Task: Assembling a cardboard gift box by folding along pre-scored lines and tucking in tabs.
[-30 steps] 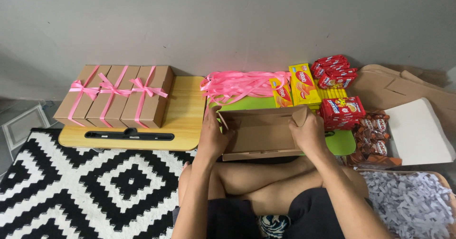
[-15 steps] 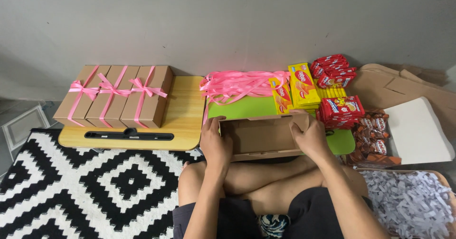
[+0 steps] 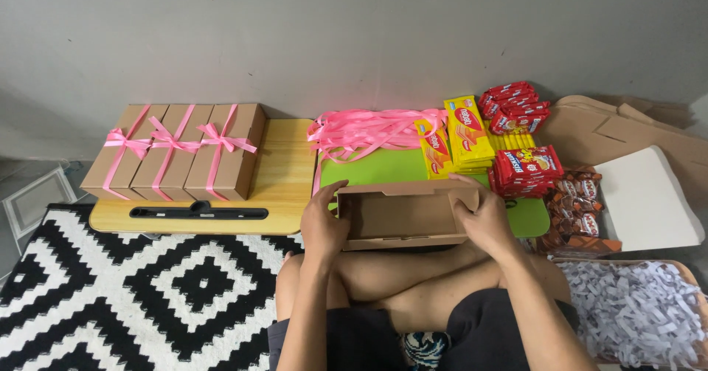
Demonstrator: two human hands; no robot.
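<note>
An open brown cardboard box point(image 3: 402, 213) rests over my crossed legs at the edge of a green board point(image 3: 376, 167). My left hand point(image 3: 322, 221) grips its left end and my right hand point(image 3: 484, 217) grips its right end. The box looks empty inside. Just behind it lies a bundle of pink ribbons point(image 3: 369, 129).
Three brown boxes tied with pink ribbon point(image 3: 177, 150) stand on a low wooden table point(image 3: 284, 172) at the left. Yellow snack packs point(image 3: 461, 133), red biscuit packs point(image 3: 525, 168) and brown wrapped sweets point(image 3: 579, 209) lie at right. Flat cardboard blanks point(image 3: 627, 131), shredded paper point(image 3: 634, 312) and a black-and-white rug point(image 3: 133, 297) surround me.
The box has been squared up into an open tray shape and pulled slightly toward me; both hands shifted from pressing its flaps to holding its two ends.
</note>
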